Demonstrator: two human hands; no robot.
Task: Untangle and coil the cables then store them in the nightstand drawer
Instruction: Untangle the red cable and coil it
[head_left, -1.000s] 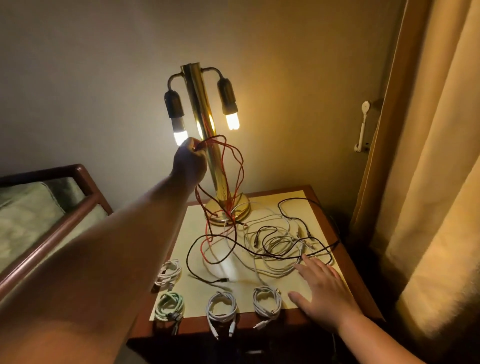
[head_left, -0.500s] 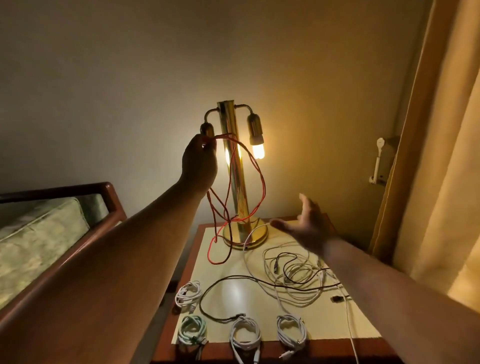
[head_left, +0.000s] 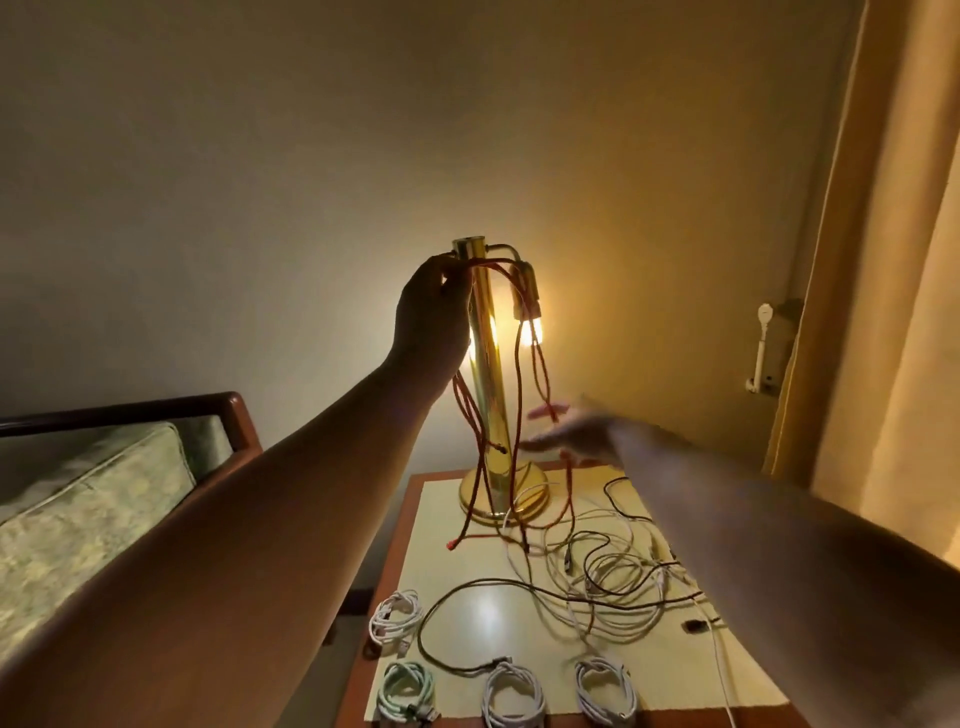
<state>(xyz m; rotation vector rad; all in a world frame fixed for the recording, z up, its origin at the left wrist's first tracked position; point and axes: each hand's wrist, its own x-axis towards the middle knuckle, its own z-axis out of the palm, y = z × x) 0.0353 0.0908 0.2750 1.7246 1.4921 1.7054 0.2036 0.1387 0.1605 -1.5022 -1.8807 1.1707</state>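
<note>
Left grip (head_left: 434, 317) pinches the red cable (head_left: 470, 415) high so its loops hang free below; the blurred right grip (head_left: 576, 439) reaches them, its state unreadable.

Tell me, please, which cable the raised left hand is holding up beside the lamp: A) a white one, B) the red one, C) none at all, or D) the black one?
B: the left hand grips the red cable near the top of the lamp, while the white cables and the black cable lie on the nightstand.
</note>
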